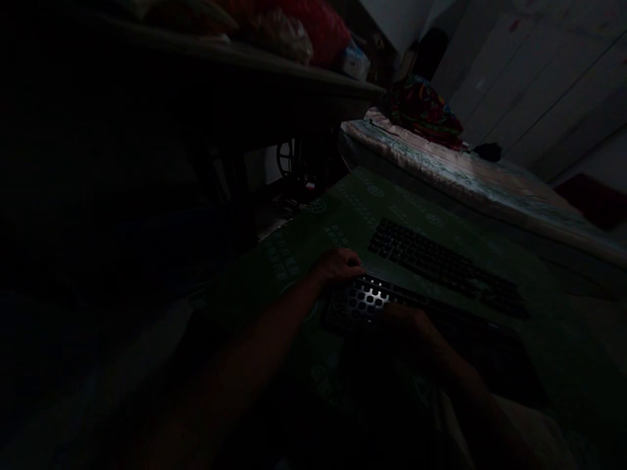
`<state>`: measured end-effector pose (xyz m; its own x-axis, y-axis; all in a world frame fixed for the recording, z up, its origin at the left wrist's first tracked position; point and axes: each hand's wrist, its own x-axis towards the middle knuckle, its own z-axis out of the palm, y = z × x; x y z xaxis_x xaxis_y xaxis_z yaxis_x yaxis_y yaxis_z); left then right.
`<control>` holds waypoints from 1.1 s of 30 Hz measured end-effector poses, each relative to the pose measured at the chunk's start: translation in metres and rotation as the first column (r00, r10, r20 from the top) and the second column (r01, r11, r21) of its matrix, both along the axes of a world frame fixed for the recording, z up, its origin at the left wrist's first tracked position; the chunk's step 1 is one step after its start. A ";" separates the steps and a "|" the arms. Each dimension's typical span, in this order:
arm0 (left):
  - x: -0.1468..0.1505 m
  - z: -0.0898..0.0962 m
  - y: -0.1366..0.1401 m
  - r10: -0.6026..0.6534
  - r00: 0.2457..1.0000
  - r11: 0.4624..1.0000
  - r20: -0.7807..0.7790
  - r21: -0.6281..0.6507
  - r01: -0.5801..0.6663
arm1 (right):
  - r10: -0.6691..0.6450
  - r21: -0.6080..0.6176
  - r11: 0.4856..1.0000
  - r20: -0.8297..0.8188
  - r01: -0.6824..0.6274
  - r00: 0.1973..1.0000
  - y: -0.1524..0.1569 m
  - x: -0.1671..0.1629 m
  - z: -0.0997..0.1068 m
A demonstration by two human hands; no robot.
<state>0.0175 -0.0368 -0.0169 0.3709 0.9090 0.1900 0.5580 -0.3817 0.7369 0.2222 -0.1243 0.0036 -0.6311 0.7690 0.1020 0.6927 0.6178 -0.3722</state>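
A dark keyboard base (372, 299) with rows of key holes lies at an angle on a green printed surface, and bright light catches its left part. My left hand (341, 264) rests at its upper left corner, fingers curled in against the edge. Over the holes, my right hand (410, 323) is bent with the fingers pointing down and drawn together. Its fingertips are lost in shadow, so what they hold, if anything, is hidden. Beyond the base lies a long black block of keyboard keys (431, 261), set out in rows.
The green surface (343, 225) carries pale lettering and globe marks. Behind it stands a bed (470, 176) with a patterned cloth heap (426, 111). At upper left, a dark table (255, 55) holds a red bag (323, 29) and other bags. Most of the room is very dark.
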 end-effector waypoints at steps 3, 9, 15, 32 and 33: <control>0.000 -0.001 0.002 0.001 1.000 1.000 0.007 -0.006 -0.001 | -0.127 0.058 0.991 0.112 0.121 0.986 0.004 -0.003 0.007; 0.000 -0.002 0.003 -0.010 1.000 1.000 0.014 -0.017 0.010 | -0.098 -0.011 0.994 0.365 0.110 0.926 0.002 -0.036 0.054; 0.001 -0.001 0.002 0.000 1.000 1.000 0.009 -0.022 0.000 | 0.037 -0.176 0.982 0.519 0.065 0.854 0.003 -0.062 0.083; 0.002 -0.001 0.002 0.012 1.000 1.000 -0.001 -0.018 -0.012 | 0.018 -0.175 0.981 0.505 0.083 0.863 0.002 -0.065 0.081; 0.002 0.000 0.002 0.012 1.000 1.000 0.000 -0.014 -0.012 | 0.060 -0.220 0.974 0.469 0.051 0.881 0.000 -0.066 0.082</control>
